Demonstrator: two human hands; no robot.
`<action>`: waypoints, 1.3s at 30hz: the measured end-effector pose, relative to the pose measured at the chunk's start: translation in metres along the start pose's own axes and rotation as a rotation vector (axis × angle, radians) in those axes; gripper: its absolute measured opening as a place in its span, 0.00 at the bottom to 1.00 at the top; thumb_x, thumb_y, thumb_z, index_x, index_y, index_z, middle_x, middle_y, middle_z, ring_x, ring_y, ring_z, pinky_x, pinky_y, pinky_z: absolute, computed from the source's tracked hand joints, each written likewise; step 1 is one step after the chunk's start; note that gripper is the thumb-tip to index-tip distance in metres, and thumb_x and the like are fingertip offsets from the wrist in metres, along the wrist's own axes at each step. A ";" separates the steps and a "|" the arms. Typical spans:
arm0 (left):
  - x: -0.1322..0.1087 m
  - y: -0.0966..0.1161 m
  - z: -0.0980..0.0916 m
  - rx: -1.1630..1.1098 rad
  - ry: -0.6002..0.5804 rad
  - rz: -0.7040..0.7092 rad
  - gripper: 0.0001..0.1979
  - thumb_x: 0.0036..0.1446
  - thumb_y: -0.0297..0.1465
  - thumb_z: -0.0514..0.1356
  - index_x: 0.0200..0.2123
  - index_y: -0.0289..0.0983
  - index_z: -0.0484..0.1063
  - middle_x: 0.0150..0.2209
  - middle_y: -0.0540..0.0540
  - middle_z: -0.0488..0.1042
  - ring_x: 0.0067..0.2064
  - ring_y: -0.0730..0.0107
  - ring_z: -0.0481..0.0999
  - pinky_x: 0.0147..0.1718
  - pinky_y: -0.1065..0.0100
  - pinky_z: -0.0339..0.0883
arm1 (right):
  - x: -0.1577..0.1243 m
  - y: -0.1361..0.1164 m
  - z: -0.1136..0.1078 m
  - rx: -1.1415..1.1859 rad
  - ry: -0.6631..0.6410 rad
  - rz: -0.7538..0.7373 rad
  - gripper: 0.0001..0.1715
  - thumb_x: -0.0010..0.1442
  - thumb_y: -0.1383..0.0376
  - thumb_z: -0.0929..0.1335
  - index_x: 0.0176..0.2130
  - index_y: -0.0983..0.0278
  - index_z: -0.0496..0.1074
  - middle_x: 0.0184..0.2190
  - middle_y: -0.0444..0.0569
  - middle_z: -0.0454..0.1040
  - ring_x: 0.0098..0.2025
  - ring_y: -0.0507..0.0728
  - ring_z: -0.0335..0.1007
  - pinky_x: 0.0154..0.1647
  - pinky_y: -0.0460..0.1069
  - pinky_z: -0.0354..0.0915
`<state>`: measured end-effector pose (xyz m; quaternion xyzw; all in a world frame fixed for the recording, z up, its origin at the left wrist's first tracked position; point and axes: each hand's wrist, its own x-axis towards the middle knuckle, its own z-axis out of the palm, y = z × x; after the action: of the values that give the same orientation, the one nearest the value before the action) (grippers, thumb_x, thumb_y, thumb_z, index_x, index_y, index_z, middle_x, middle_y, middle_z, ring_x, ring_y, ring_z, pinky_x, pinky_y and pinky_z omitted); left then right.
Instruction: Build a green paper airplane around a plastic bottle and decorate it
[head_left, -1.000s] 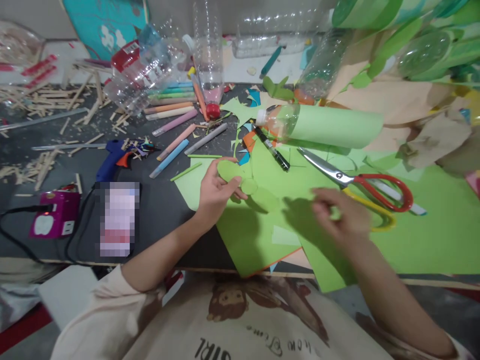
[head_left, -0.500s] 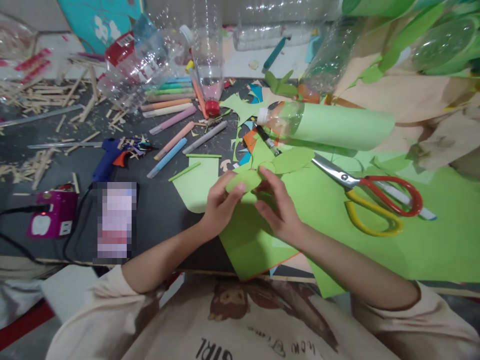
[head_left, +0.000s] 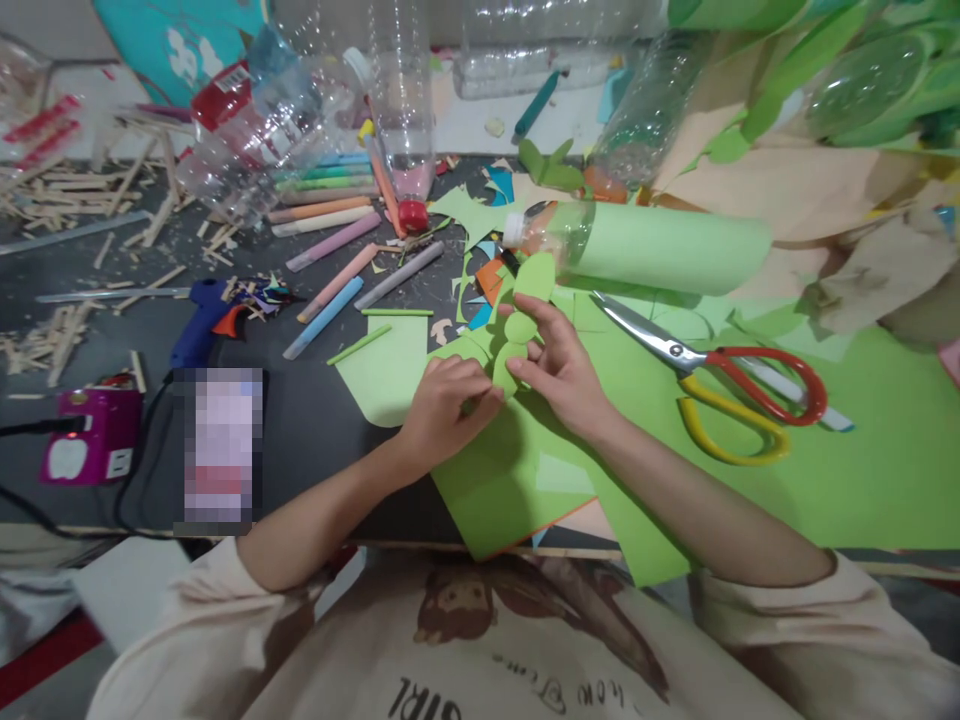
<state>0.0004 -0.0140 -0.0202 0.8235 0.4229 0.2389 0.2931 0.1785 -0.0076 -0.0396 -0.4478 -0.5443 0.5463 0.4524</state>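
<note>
A light green paper cutout with rounded lobes (head_left: 535, 278) is between my hands, above green paper sheets (head_left: 499, 500). My right hand (head_left: 562, 365) pinches it near its small round centre, thumb below and fingers behind. My left hand (head_left: 446, 405) is closed at the cutout's lower left lobe, its fingertips partly hidden. Right of my hands lie scissors (head_left: 679, 352) with one red and one yellow handle, their blades apart. Behind them a clear bottle wrapped in pale green paper (head_left: 675, 245) lies on its side.
At left are a blue glue gun (head_left: 196, 325), a purple box with a cable (head_left: 94, 435) and a phone (head_left: 221, 445). Several markers (head_left: 334, 240) and paper scraps lie mid-table. Wooden sticks (head_left: 67, 190) are scattered far left. Clear plastic bottles (head_left: 401, 100) stand along the back.
The cutout has been turned, so one lobe now points up and away. My right hand has taken hold of its middle, and my left hand has curled in at its lower edge.
</note>
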 end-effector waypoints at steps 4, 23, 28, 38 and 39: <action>0.000 0.001 0.000 0.082 -0.081 0.020 0.21 0.67 0.34 0.50 0.19 0.37 0.59 0.20 0.52 0.61 0.27 0.71 0.61 0.32 0.64 0.51 | 0.003 -0.001 0.001 0.024 -0.012 0.021 0.34 0.59 0.48 0.71 0.60 0.50 0.59 0.66 0.48 0.57 0.49 0.57 0.67 0.42 0.52 0.69; 0.001 0.001 -0.001 0.123 -0.075 0.088 0.17 0.63 0.28 0.53 0.21 0.38 0.56 0.20 0.54 0.60 0.26 0.72 0.62 0.31 0.67 0.51 | 0.005 -0.006 -0.005 0.067 -0.105 0.099 0.25 0.58 0.53 0.72 0.50 0.56 0.63 0.51 0.47 0.67 0.26 0.48 0.51 0.27 0.47 0.59; 0.000 -0.001 -0.002 0.083 -0.085 0.116 0.16 0.64 0.30 0.51 0.22 0.39 0.56 0.19 0.54 0.59 0.24 0.73 0.61 0.28 0.67 0.52 | 0.006 -0.009 -0.006 0.082 -0.106 0.107 0.29 0.56 0.50 0.73 0.53 0.55 0.64 0.57 0.48 0.67 0.26 0.48 0.52 0.29 0.48 0.60; 0.003 0.012 -0.060 0.044 -0.048 -0.088 0.15 0.64 0.35 0.52 0.28 0.38 0.72 0.28 0.48 0.77 0.30 0.71 0.73 0.33 0.69 0.64 | 0.003 -0.009 -0.005 0.035 -0.094 0.092 0.33 0.56 0.47 0.72 0.56 0.54 0.65 0.63 0.48 0.64 0.27 0.49 0.53 0.32 0.51 0.65; 0.002 0.009 -0.076 0.076 -0.003 -0.177 0.14 0.62 0.37 0.53 0.28 0.38 0.73 0.30 0.48 0.78 0.31 0.69 0.74 0.34 0.69 0.66 | 0.003 -0.009 -0.005 0.038 -0.097 0.092 0.32 0.56 0.48 0.72 0.56 0.53 0.65 0.63 0.48 0.64 0.27 0.49 0.53 0.31 0.50 0.65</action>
<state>-0.0426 0.0045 0.0408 0.7939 0.5021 0.1946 0.2823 0.1826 -0.0035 -0.0307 -0.4366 -0.5340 0.5979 0.4084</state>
